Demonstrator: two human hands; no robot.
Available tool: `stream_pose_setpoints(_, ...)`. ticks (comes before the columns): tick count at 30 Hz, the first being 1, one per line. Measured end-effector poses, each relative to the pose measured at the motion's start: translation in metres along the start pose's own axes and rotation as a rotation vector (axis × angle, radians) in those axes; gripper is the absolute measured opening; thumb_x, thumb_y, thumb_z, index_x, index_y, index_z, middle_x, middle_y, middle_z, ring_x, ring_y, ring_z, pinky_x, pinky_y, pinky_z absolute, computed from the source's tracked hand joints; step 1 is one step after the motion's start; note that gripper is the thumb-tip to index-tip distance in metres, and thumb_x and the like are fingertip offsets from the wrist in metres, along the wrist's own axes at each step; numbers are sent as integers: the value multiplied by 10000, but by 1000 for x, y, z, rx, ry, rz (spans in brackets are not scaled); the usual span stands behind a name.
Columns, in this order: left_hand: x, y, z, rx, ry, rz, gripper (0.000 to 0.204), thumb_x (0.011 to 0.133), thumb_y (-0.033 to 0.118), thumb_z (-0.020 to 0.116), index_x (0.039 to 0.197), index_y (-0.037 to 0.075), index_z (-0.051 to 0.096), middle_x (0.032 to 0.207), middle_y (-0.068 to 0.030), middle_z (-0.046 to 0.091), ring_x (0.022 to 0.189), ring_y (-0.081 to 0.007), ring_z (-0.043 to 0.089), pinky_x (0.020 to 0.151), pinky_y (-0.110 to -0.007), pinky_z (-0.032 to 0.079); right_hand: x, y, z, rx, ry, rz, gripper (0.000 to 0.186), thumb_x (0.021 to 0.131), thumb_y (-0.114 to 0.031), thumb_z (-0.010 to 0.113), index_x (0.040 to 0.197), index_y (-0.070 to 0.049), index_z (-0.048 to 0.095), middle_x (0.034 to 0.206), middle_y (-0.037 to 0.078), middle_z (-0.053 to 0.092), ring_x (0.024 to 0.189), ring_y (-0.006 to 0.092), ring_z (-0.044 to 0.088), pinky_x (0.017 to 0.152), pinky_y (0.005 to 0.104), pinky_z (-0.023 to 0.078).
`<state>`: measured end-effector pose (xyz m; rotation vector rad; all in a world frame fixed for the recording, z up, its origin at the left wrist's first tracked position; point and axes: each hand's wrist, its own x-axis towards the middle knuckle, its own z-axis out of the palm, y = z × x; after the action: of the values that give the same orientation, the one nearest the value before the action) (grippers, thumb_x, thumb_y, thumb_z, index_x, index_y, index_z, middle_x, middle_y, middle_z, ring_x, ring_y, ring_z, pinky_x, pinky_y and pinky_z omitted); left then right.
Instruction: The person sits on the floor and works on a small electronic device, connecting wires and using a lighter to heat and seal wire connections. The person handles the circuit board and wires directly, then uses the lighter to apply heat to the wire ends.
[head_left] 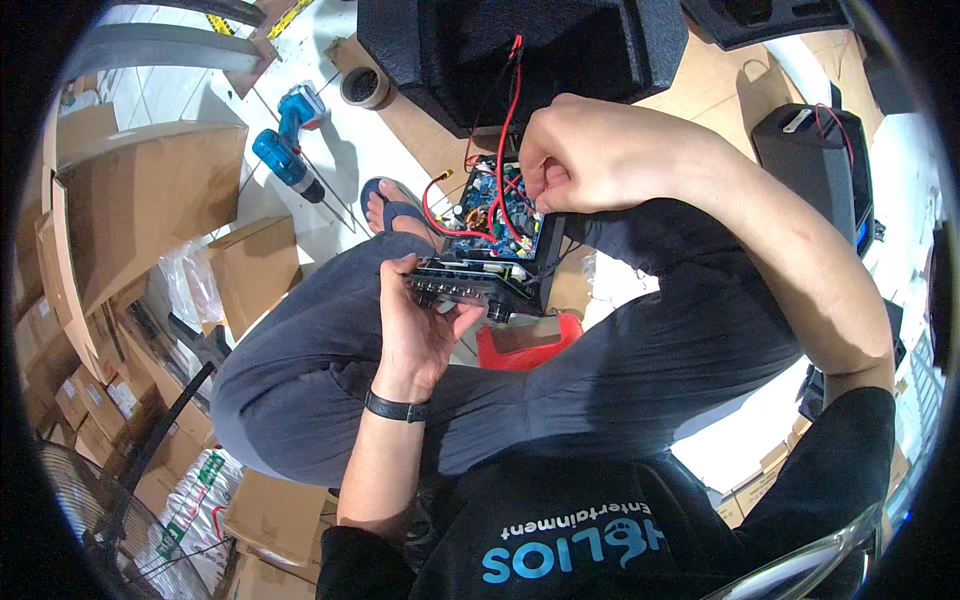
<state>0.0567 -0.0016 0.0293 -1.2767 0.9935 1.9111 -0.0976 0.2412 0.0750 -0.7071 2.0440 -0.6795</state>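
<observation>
My left hand (415, 335) is closed round the edge of a black control panel (465, 290) with a row of small knobs or jacks. Just beyond it, a blue circuit board (485, 215) with a copper coil lies face up. Red wires (515, 110) run from the board into a large black speaker cabinet (530, 80). One red lead with a yellow connector (446, 174) curves off to the board's left. Over the board's right edge, my right hand (590, 160) has its fingers curled into a pinch; whatever is between the fingertips is hidden.
On the tiled floor at left stands a blue cordless drill (290, 150), near a round tub (365, 88). A red plastic stool (530, 345) shows between my legs. Cardboard boxes (150, 210) crowd the left, with a fan (110, 520) below. Another black cabinet (800, 150) stands at right.
</observation>
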Motion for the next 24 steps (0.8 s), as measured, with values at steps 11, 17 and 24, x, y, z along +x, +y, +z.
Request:
stream_pose_setpoints(11,1,4,6,6,25,-1,596,945,571,533,1165,20,588,994,-117,669,841,-223,668,752,-355,642,6,-18,32,-587,188,-475,158,834,-147,710,957,-110,802,1028,92,719,1020,290,705,887,397,586)
stream_pose_setpoints(17,1,2,6,34,-1,19,609,962,587,517,1162,18,600,997,-115,672,832,-204,678,728,-326,644,3,-22,41,-728,110,-419,143,837,-204,721,940,-161,810,1203,-15,651,1241,181,527,1054,355,440)
stream_pose_setpoints(24,0,4,6,65,-49,-11,593,974,575,503,1134,16,614,986,-110,672,820,-196,676,717,-321,641,4,-21,44,-722,80,-412,156,854,-209,717,973,-167,810,1215,-24,653,1259,176,511,1055,356,431)
